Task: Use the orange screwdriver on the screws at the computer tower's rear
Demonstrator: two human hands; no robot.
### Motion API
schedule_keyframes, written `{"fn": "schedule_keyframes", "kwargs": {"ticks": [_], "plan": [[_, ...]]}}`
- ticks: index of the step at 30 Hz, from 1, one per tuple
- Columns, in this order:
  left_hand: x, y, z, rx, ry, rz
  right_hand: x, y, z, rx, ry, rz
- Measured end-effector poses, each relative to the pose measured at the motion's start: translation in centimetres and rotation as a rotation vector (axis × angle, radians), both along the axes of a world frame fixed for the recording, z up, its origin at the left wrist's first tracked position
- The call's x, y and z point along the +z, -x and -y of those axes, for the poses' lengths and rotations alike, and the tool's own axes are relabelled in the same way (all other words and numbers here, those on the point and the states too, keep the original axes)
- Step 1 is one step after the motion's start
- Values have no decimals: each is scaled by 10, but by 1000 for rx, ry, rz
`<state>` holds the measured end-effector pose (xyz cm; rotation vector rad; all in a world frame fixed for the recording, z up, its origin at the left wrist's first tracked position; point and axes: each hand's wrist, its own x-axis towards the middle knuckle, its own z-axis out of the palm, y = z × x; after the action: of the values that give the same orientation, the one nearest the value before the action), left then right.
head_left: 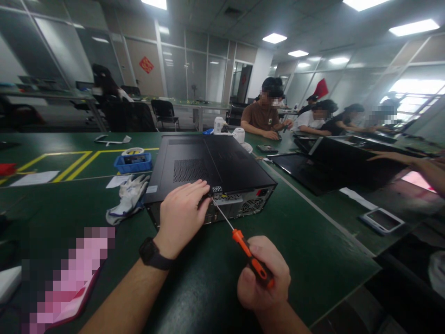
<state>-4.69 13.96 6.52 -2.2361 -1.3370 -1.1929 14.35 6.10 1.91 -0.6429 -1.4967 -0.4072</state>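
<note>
Across the lower & mid frame runs a broad green-topped worktable [313, 260]; on it, centre frame, a big flat black metal computer case [236, 162] lies on its side, rear face w/ round fan grille [253, 205] toward the wearer. Progress, judging by eye: approx. mid-job at that rear edge, as the broad black panel on top is still on & a tool's at the edge; can't tell if any screws are out or how many are left. Case sits just beyond both hands: L hand [184, 204] touches its near edge, centre frame, fingers together & bent over it, can't tell if they pinch anything; R hand [259, 292], lower right of centre, is apart from the case, curled tight round an orange-and-black-handled screwdriver [239, 236], thin steel shaft angled up-left, tip at the rear edge by the L thumb. Exact contact pt too small to make out.
</note>
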Motion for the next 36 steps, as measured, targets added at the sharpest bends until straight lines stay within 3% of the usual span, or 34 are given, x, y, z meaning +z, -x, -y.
{"fn": "schedule_keyframes", "kwargs": {"ticks": [4,15,21,27,36], "plan": [[1,-1,0,-3,-2,4,2,0,0,-30,-20,-10],[1,0,0,-4,-9,-4,-14,-5,-3,4,-9,-99],[0,0,0,-8,-10,0,-19,-6,-6,-62,-29,-133],[2,-1,2,-6,-4,5,-18,-8,-13,-5,-34,-214],[1,-1,1,-5,24,1,-14,-2,-32,-3,187,-537]]}}
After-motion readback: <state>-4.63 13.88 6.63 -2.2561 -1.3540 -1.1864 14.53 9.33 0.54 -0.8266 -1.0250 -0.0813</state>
